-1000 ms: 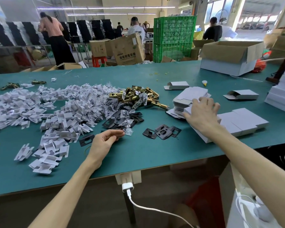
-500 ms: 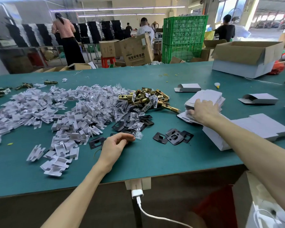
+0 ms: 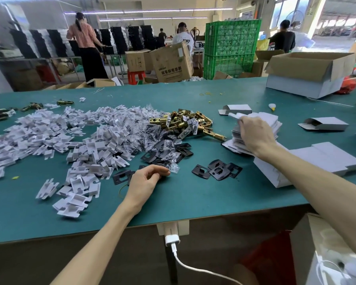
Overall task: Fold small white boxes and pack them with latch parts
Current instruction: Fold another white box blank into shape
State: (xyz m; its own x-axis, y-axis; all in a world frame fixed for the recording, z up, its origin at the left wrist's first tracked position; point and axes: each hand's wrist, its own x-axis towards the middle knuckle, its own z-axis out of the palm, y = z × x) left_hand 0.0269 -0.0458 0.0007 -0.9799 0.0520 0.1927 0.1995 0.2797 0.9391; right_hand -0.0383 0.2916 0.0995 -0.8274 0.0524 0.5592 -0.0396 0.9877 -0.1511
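Note:
My right hand (image 3: 255, 134) grips the top flat white box blank (image 3: 234, 115) of a stack of blanks (image 3: 273, 124) and lifts one end. My left hand (image 3: 146, 182) rests on the green table (image 3: 193, 194) with fingers loosely curled, its fingertips by a small clear bag (image 3: 174, 168) and over black strike plates (image 3: 121, 176). More black plates (image 3: 218, 171) lie between my hands. A heap of brass latch bolts (image 3: 185, 122) sits behind them. Folded white boxes (image 3: 321, 159) lie under my right forearm.
A wide heap of white card inserts (image 3: 66, 140) covers the table's left half. Two half-folded boxes (image 3: 235, 109) (image 3: 325, 124) and an open carton (image 3: 308, 75) stand at the right rear. Green crates (image 3: 232, 48) and several people stand beyond the table.
My right hand has closed on the top blank of the stack and raised its far end. My left hand has stayed in place by the black plates.

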